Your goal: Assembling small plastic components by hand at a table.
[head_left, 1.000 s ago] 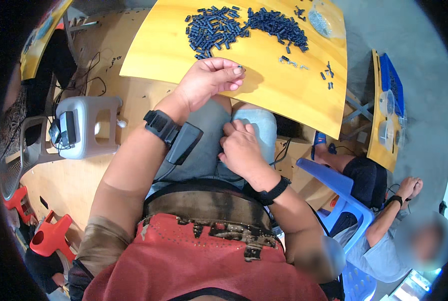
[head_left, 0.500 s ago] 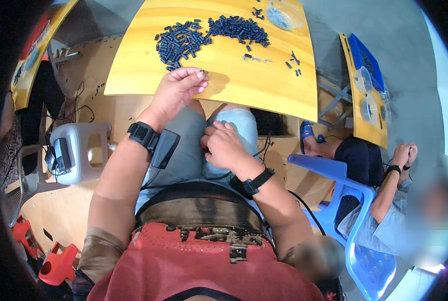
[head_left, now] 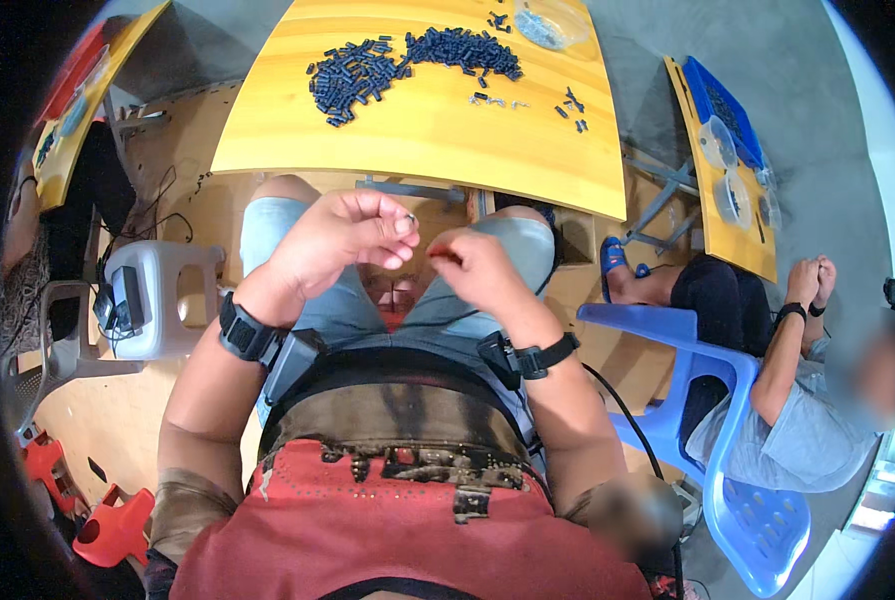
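Note:
My left hand [head_left: 352, 235] is in front of the table edge, above my lap, its thumb and forefinger pinched on a tiny dark piece [head_left: 411, 217]. The piece is too small to tell its kind. Just to the right is my right hand [head_left: 475, 270], its thumb and fingertips drawn together and pointing at the left hand. Whether anything lies between them cannot be made out. A small gap separates the two hands. Beyond them, on the yellow table [head_left: 417, 150], lie a left pile [head_left: 352, 80] and a right pile [head_left: 462, 55] of short black cylindrical parts.
Small metallic pieces [head_left: 499, 102] and loose black parts [head_left: 573, 104] lie right of the piles. A clear bowl [head_left: 540, 30] stands at the far right corner. A grey stool [head_left: 157, 300] is at left; a co-worker sits on a blue chair [head_left: 712, 400] at right.
My left hand has drawn back from the table edge toward my lap, still pinching the tiny piece. My right hand has risen from my thigh toward it. My knees have spread apart.

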A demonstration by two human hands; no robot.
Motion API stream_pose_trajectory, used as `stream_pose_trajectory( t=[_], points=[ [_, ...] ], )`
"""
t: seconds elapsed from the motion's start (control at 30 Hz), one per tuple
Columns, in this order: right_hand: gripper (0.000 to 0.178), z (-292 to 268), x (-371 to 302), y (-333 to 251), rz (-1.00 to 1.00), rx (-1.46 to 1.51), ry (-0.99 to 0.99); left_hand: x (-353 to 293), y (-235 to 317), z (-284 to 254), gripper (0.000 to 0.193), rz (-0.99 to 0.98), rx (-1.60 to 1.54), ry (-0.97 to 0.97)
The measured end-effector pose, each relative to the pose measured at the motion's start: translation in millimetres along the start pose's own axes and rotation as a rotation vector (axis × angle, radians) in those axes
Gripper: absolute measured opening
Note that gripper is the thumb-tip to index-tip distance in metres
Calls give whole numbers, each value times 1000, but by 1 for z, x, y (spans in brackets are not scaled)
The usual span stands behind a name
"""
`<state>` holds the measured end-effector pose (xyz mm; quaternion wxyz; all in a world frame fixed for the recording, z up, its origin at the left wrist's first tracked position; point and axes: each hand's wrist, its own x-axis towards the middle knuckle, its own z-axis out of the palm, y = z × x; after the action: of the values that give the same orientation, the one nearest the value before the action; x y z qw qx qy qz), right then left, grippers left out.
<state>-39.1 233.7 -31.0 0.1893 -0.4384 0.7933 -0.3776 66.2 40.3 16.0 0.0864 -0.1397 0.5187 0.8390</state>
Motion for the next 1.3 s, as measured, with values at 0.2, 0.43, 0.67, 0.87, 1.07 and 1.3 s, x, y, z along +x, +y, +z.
stream_pose_trajectory(
  t=[0.2, 0.43, 0.67, 0.87, 1.07, 1.3],
  points=[
    [13, -34, -2, -25, -94, 270, 218, -20, -9, 16, 17, 0, -72, 62],
    [18, -31, -25, -46, 99, 801, 168, -29, -18, 27, 15, 11, -50, 38],
    [17, -31, -22, -51, 75, 820, 185, -29, -19, 25, 17, 69, 28, 42],
    [16, -26, -19, -53, 75, 750, 170, -25, -22, 21, 16, 94, 8, -7],
    [15, -29, -14, -58, -66, 545, 173, -24, -23, 18, 18, 79, -24, -33],
    [14, -28, -14, -64, -70, 500, 196, -24, -23, 21, 19, 78, -38, -49]
  ],
)
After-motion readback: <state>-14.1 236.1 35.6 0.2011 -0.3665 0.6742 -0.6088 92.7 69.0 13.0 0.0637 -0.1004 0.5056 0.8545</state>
